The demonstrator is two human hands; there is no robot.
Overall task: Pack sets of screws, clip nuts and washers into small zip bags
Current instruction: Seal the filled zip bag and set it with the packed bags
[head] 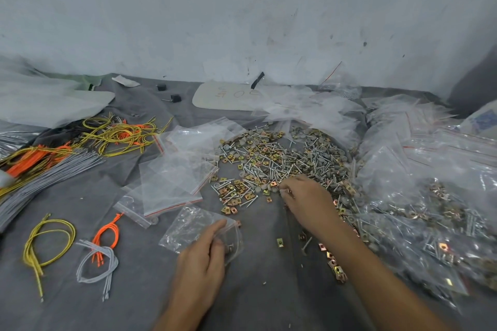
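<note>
my right hand (304, 196) covers part of the hardware pile (274, 158); whether its fingertips pinch anything is too small to tell. my left hand (201, 252), gripping the zip bag (188, 228), hides its near corner; contents unclear. filled bags (435, 223) blur and run off the right edge. grey cords (40, 180) cut off at left.

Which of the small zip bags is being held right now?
The crumpled bag nearest the camera, gripped by the left hand; the other empty bags lie flat and untouched beyond it.

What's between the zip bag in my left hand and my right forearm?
Head view: bare grey cloth, a loose clip nut, and a screw near the forearm.
</note>
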